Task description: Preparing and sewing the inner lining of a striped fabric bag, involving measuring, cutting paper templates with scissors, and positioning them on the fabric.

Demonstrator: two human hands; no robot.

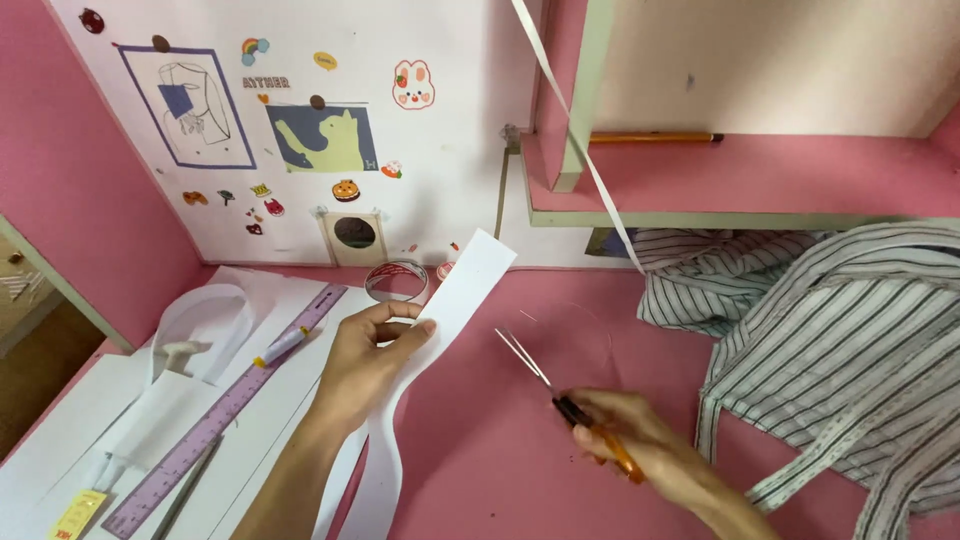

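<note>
My left hand [368,352] pinches a long white paper strip [462,282] that rises toward the wall and curls down below my wrist. My right hand [628,438] grips scissors [560,400] with orange handles, blades open and pointing up-left, a short gap right of the strip. Both hands hover over the pink desk [500,440].
A purple ruler [215,420] lies diagonally on white paper sheets [60,450] at the left, with a marker [285,345] beside it. A tape roll [397,280] sits by the wall. Striped cloth [850,340] fills the right. A pink shelf [740,170] holds an orange pencil [650,138].
</note>
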